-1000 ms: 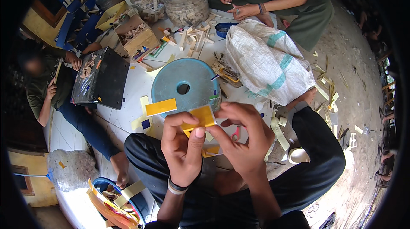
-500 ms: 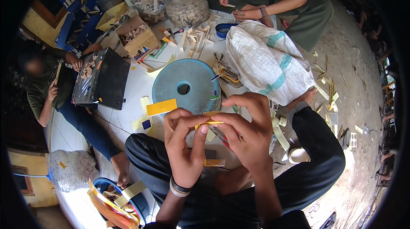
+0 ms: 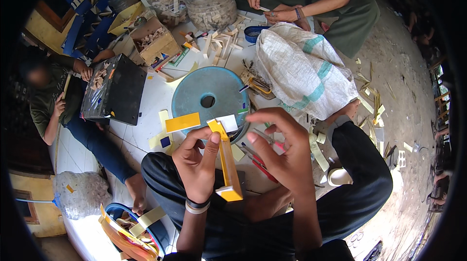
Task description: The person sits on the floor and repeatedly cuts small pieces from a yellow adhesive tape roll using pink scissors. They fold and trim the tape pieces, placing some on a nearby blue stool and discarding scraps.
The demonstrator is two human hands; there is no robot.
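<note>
My left hand (image 3: 196, 166) pinches a narrow bar with yellow covering (image 3: 227, 163) between thumb and fingers near its upper end; the bar slants down toward my lap. Beside it, my right hand (image 3: 288, 151) is raised with its fingers apart and nothing in them. Just beyond my hands lies a round blue-grey disc (image 3: 187, 96) with a hole in its middle. A flat yellow rectangle (image 3: 183, 123) lies over the disc's near left edge, and a white piece (image 3: 227, 123) shows behind the bar. A red-handled tool (image 3: 265, 170), partly hidden, lies between my hands.
A white woven sack (image 3: 301, 71) lies right of the disc. Farther off are loose wooden sticks (image 3: 221, 47), a box of wood pieces (image 3: 163, 47) and a black box (image 3: 119, 90). A blue tub (image 3: 164, 227) holds strips at lower left. Two people sit nearby, handling small pieces.
My right hand has let go of the yellow piece and moved slightly right, its fingers spreading. The left hand has turned the bar, so its long side now shows.
</note>
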